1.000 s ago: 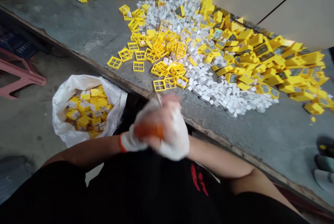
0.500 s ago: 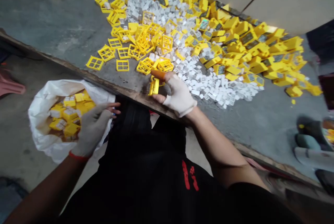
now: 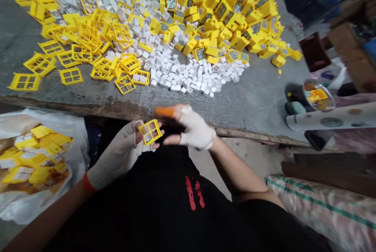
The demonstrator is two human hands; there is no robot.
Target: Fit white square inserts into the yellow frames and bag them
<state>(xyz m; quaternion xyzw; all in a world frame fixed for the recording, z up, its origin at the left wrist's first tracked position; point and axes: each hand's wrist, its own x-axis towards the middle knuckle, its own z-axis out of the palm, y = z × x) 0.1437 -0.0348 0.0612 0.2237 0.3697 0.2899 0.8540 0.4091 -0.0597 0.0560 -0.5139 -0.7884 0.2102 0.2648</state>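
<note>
My left hand (image 3: pixel 126 144), in a fingerless white glove, grips a yellow four-pane plastic frame (image 3: pixel 150 132) in front of my body. To the right of it is my right hand (image 3: pixel 194 126), gloved the same way with an orange cover on one finger. Its thumb and fingers are spread apart with nothing between them, slightly blurred. Beyond my hands, a heap of similar yellow frames (image 3: pixel 88 36) lies on the grey table. Next to it spread many small white plastic pieces (image 3: pixel 188 74), and behind those, yellow box-shaped pieces (image 3: pixel 223 13) with grey inserts.
A white sack (image 3: pixel 78 134) holding yellow-and-white pieces stands at lower left. On the table's right are a clear container (image 3: pixel 329 99) with yellow bits, a pale roll (image 3: pixel 337 117) and a dark phone-like object (image 3: pixel 315 138). A striped sack (image 3: pixel 323 201) lies at lower right.
The yellow frame has passed from my right hand to my left, which moved from beside the sack to my middle. My right hand has opened. The view has turned rightward.
</note>
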